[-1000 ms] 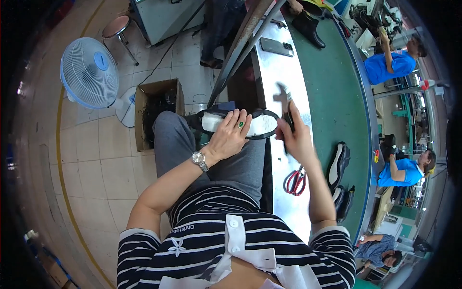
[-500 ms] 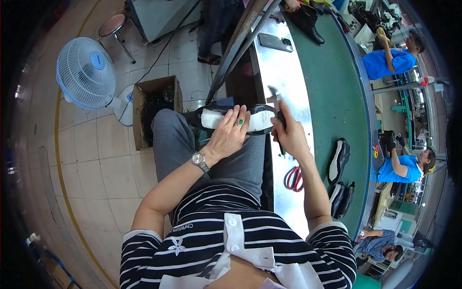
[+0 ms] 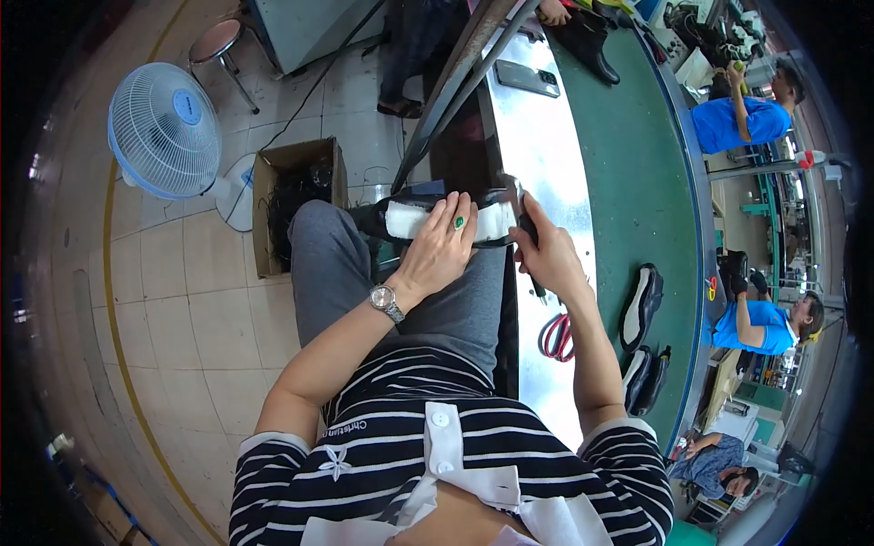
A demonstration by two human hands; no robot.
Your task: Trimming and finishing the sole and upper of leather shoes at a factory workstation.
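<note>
A black shoe with a white lining [image 3: 428, 221] lies across my lap, over grey trousers. My left hand [image 3: 442, 250], with a green ring and a wristwatch, presses flat on top of the shoe and holds it down. My right hand [image 3: 544, 255] is closed around a dark-handled tool [image 3: 528, 237] whose metal head meets the shoe's right end at the edge of the metal bench [image 3: 546, 136].
Red-handled scissors [image 3: 557, 335] lie on the bench by my right forearm. Black shoe soles [image 3: 640, 309] rest on the green conveyor [image 3: 637, 164]. A phone [image 3: 527, 78] lies farther up. A cardboard box [image 3: 289, 196] and a fan [image 3: 166, 130] stand on the floor at left. People in blue sit at right.
The shoe has turned from showing its oval opening to lying flatter under my left hand. My right hand with the tool has shifted a little lower at the shoe's right end.
</note>
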